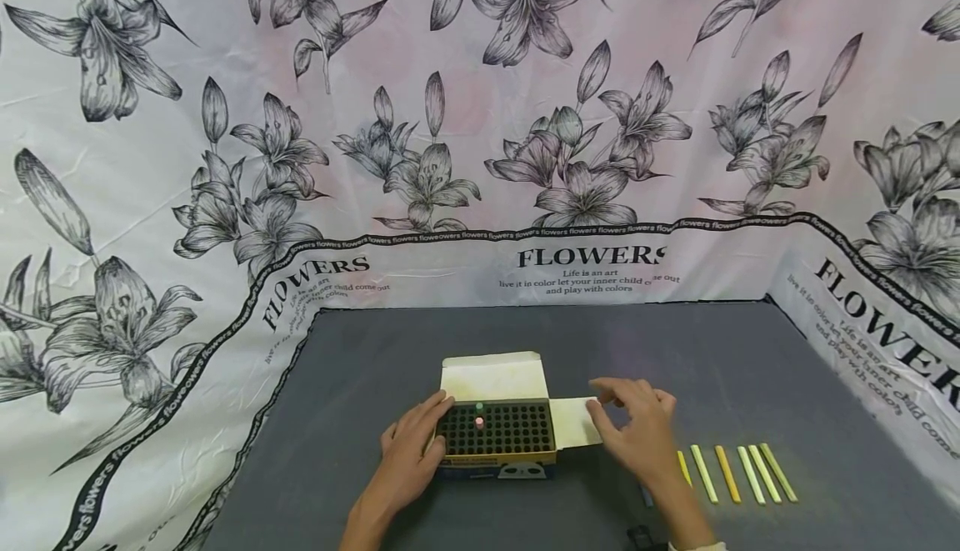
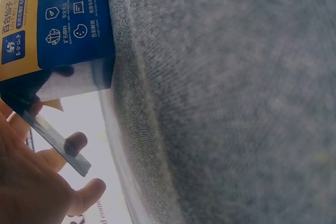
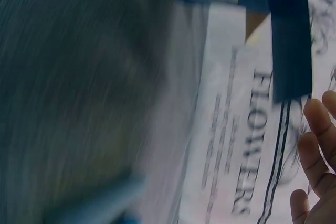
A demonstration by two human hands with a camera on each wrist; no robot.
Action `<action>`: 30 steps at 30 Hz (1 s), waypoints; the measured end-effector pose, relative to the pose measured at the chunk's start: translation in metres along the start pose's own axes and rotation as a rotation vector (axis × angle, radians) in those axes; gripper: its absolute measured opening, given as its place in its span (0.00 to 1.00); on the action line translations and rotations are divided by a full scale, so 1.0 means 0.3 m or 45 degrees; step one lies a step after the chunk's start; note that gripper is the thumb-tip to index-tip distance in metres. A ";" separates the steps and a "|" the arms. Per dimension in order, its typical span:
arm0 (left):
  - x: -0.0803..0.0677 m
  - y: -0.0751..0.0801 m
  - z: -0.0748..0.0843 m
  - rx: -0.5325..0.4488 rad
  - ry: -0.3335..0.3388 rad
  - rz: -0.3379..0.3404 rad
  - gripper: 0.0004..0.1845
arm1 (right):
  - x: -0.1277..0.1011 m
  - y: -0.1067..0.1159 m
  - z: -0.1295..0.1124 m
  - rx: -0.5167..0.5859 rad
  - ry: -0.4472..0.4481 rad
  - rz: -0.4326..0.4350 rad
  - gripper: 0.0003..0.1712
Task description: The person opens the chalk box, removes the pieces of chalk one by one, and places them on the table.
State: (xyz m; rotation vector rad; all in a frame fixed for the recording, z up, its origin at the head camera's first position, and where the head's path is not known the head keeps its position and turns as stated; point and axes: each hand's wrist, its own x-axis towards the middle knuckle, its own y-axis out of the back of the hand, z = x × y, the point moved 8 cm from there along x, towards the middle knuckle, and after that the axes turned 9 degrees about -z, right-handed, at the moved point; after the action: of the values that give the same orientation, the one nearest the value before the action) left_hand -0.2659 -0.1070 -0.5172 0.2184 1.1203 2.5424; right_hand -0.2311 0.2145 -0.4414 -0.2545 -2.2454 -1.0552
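Left hand (image 1: 408, 449) steadying chalk box (image 1: 497, 433), right hand (image 1: 636, 430) above flap (image 1: 573, 422)

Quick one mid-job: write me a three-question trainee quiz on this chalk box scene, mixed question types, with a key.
1. True or false: the left hand rests against the open chalk box.
2. Which colour are the chalk sticks lying on the grey mat? A red, B yellow-green, C blue.
3. Fill in: the right hand is at the box's right ____.

Key: 1 true. 2 B. 3 flap.
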 end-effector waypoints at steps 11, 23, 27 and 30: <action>-0.006 0.000 -0.004 0.000 0.000 -0.003 0.28 | 0.060 -0.198 -0.175 0.115 0.126 -0.183 0.17; -0.008 0.003 -0.005 0.003 -0.028 0.010 0.27 | 0.067 -0.358 -0.249 0.097 0.036 -0.444 0.12; -0.008 0.005 -0.004 0.011 -0.026 0.010 0.28 | 0.064 -0.386 -0.264 0.072 0.051 -0.468 0.11; -0.007 0.007 -0.003 0.020 -0.024 0.016 0.28 | 0.067 -0.403 -0.272 0.053 0.063 -0.487 0.10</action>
State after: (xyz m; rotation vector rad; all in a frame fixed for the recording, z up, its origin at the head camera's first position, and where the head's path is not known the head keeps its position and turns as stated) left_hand -0.2647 -0.1096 -0.5163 0.2532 1.1359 2.5382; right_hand -0.2595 0.0719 -0.4655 0.2271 -2.3206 -1.1895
